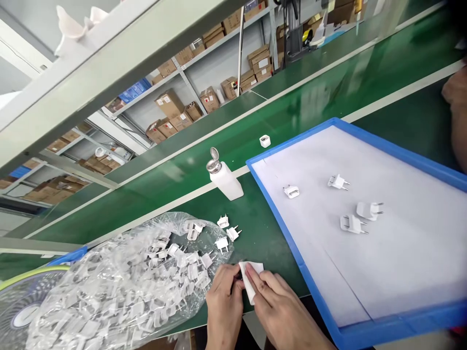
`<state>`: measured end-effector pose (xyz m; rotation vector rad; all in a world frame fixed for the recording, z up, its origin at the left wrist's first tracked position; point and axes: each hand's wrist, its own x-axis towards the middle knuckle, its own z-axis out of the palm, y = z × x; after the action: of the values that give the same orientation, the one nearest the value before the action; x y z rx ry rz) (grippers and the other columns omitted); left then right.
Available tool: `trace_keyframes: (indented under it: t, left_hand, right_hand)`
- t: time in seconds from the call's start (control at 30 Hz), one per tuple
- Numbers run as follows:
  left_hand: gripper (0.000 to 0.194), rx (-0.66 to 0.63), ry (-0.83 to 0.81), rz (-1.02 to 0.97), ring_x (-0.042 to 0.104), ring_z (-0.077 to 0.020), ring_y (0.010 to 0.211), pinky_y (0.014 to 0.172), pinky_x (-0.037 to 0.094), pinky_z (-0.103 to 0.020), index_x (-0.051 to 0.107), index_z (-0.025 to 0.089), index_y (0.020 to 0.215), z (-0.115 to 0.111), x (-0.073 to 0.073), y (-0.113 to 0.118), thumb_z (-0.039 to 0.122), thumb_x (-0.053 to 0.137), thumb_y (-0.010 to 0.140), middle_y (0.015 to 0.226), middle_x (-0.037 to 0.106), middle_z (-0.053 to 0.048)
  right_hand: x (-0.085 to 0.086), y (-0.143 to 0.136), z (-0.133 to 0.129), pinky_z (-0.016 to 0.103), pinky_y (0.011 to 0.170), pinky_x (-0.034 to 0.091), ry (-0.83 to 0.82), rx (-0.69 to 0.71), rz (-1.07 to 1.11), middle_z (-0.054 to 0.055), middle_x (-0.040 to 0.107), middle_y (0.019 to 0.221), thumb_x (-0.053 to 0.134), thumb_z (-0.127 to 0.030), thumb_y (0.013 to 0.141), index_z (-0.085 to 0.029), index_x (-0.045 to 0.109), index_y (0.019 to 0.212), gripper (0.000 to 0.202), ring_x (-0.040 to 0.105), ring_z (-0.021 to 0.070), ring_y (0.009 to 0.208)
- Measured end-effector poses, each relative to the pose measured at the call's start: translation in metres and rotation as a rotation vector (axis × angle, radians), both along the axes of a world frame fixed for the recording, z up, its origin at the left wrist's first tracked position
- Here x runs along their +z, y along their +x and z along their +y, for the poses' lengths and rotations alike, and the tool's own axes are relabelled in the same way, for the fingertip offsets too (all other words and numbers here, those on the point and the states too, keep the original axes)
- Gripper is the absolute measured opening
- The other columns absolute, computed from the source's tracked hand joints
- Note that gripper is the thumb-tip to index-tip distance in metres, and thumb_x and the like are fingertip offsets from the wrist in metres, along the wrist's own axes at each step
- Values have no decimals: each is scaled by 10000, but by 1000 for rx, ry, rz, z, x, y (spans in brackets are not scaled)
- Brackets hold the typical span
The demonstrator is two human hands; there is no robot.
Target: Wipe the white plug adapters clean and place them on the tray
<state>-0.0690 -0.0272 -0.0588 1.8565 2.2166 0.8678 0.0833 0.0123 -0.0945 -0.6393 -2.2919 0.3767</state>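
Note:
A folded white wiping cloth (254,269) is pressed in my right hand (277,304), with the fingers closed over it. Right beside it, my left hand (224,296) is closed in a pinch against the cloth's left edge. Whatever sits between the left fingertips is mostly hidden; only a small dark bit shows. Just beyond my hands lie loose white plug adapters (222,244) with metal pins. To the left, a large clear plastic bag (120,282) spreads open, full of similar adapters. More adapters (352,224) rest apart on a white-lined tray with a blue rim (288,238).
A white pump bottle (226,181) with its metal lid flipped up stands behind the loose adapters. Farther back is a small white piece (265,141) on the green bench. A fan (27,311) is at the lower left. Another person's arm (458,112) shows at the right edge.

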Motion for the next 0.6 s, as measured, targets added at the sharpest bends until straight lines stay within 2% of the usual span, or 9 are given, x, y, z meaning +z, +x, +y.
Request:
trace_keyframes:
  t: [0.1, 0.2, 0.37, 0.5, 0.6]
  left_hand:
    - [360, -17, -13, 57, 749, -171, 782, 650, 597, -225, 741, 205, 1045, 0, 4, -3, 68, 461, 864, 883, 763, -53]
    - [370, -68, -24, 109, 751, -157, 746, 655, 599, -212, 742, 204, 1059, 2, 10, -8, 64, 462, 863, 873, 770, -47]
    - [391, -167, -69, 108, 757, -161, 823, 726, 607, -216, 730, 212, 1101, 6, 15, -14, 54, 465, 860, 913, 774, -50]
    - [331, -133, -85, 97, 749, -166, 780, 712, 605, -224, 736, 237, 1023, 5, 9, -20, 73, 507, 849, 871, 768, -26]
    - [282, -112, -60, 71, 747, -165, 728, 683, 602, -215, 746, 269, 1020, 5, 4, -26, 128, 584, 839, 867, 779, -6]
  right_hand:
    - [-1, 6, -2, 328, 700, 572, 158, -18, -27, 219, 664, 1302, 355, -22, 925, 2, 676, 1204, 426, 669, 242, 887]
    - [-2, 9, -2, 310, 704, 561, 218, -9, -44, 184, 687, 1279, 347, -6, 938, 8, 660, 1231, 429, 687, 225, 885]
    - [-4, 3, 4, 325, 704, 566, 95, -24, 68, 158, 695, 1277, 347, -19, 957, -18, 665, 1218, 411, 678, 223, 874]
    - [-9, -17, 8, 337, 701, 576, -13, -147, 185, 150, 736, 1183, 437, -44, 946, -58, 670, 1213, 354, 650, 233, 823]
    - [-14, -36, 11, 348, 624, 570, -46, -235, 247, 132, 768, 1063, 501, -73, 920, -94, 704, 1138, 298, 640, 256, 765]
